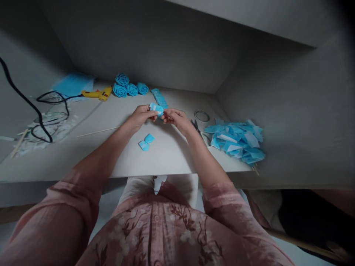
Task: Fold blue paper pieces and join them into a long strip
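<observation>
Above the middle of the table, both hands meet at a small blue and white folded piece point(156, 108), which looks like thin fabric or crepe paper. My left hand point(142, 116) pinches its left side between thumb and fingers. The fingertips of my right hand point(177, 119) close on its right end. Just behind lies a flat blue strip point(159, 98). Two small blue folded pieces point(144, 143) rest on the table nearer to me. Several blue rolled flowers point(127, 88) are stacked toward the back.
A yellow glue gun point(100, 94) with a black cord lies back left, near blue sheets point(73, 85) and white scraps point(59, 123). A thin stick point(97, 132) lies left. To the right are scissors point(195, 125), a ring point(202, 116) and a heap of blue pieces point(235, 138), beside the side wall.
</observation>
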Tool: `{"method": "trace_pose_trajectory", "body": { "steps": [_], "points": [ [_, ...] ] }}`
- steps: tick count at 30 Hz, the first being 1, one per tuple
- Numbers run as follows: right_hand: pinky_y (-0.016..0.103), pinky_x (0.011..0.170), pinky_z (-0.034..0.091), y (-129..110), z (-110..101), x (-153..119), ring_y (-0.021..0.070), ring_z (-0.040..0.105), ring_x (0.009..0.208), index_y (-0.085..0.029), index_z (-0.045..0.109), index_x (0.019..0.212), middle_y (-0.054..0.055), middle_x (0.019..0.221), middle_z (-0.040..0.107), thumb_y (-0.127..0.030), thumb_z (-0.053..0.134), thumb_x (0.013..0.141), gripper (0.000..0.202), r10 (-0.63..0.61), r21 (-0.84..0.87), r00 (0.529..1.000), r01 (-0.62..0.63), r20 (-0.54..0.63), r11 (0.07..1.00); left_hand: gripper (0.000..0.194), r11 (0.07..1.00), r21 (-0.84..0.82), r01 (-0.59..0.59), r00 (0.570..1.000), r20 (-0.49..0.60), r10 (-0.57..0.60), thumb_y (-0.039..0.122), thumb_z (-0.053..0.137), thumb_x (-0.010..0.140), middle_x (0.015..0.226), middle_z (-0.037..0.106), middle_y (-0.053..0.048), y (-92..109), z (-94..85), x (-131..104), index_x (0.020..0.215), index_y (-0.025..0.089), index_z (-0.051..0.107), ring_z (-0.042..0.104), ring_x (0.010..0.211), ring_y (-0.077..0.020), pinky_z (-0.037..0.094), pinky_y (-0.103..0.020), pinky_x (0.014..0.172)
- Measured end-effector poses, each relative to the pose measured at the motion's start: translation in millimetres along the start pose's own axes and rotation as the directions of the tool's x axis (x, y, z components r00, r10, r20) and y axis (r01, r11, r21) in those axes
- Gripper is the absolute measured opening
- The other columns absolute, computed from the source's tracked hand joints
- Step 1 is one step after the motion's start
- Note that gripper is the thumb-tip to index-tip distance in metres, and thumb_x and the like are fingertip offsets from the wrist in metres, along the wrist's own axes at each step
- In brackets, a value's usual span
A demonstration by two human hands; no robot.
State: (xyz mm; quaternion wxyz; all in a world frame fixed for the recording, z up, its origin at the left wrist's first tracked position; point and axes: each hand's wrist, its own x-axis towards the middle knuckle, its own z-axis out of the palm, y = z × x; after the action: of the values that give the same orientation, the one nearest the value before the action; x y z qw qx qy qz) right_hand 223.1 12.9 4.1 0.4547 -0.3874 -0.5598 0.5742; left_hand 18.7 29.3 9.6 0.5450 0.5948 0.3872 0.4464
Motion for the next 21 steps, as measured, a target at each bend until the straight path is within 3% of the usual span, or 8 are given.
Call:
{"method": "trace_pose_trajectory", "body": {
  "steps": [4,7,13,17,21],
  "points": [
    [0.028,0.076,0.054,-10,-5,5,0.0114,0.062,0.073,-0.020,0.072,0.082,0.001,0.083,0.075,-0.057,0.094,0.075,0.044,-0.036,-0.141,0.993,0.051,0.110,0.989,0.021,0.999,-0.024,-0.025,1.000,0.019,0.025,0.030,0.079,0.071,0.066,0.065,-0.003,0,-1.0,0,0.065,0.017,0.064,0.058,0.067,-0.0140,0.049,-0.029,0.070],
    [0.027,0.073,0.051,-14,-3,10,0.0115,0.060,0.072,-0.021,0.071,0.077,0.000,0.078,0.073,-0.061,0.096,0.071,0.048,-0.055,-0.182,0.991,0.077,0.121,0.980,0.025,0.998,-0.056,-0.014,1.000,0.011,0.015,0.032,0.083,0.068,0.064,0.064,-0.002,-2,-0.3,0,0.062,0.017,0.065,0.057,0.065,-0.0131,0.047,-0.028,0.068],
    [0.027,0.078,0.054,-9,5,9,0.0118,0.063,0.073,-0.022,0.073,0.077,-0.001,0.078,0.075,-0.063,0.099,0.065,0.050,-0.041,-0.053,0.998,0.044,0.053,0.998,0.031,0.982,-0.189,0.013,0.999,0.035,-0.007,0.038,0.090,0.066,0.066,0.068,-0.003,-1,0.3,0,0.068,0.017,0.068,0.059,0.063,-0.0131,0.048,-0.028,0.067],
    [0.028,0.079,0.057,2,6,1,0.0131,0.067,0.076,-0.023,0.076,0.083,0.000,0.081,0.077,-0.066,0.098,0.067,0.051,-0.011,0.049,0.999,0.009,0.035,0.999,0.028,0.990,-0.139,0.015,0.999,0.043,-0.009,0.034,0.087,0.069,0.062,0.065,-0.003,0,0.1,-1,0.063,0.017,0.066,0.058,0.061,-0.0128,0.047,-0.028,0.066],
    [0.028,0.078,0.056,10,5,-3,0.0124,0.064,0.073,-0.023,0.073,0.079,-0.001,0.076,0.074,-0.068,0.099,0.066,0.054,-0.029,0.039,0.999,0.028,0.024,0.999,0.027,0.998,-0.067,-0.007,0.996,0.087,0.013,0.031,0.085,0.074,0.062,0.064,-0.002,0,0.6,-4,0.062,0.017,0.065,0.056,0.061,-0.0125,0.047,-0.028,0.067]
  ]
}}
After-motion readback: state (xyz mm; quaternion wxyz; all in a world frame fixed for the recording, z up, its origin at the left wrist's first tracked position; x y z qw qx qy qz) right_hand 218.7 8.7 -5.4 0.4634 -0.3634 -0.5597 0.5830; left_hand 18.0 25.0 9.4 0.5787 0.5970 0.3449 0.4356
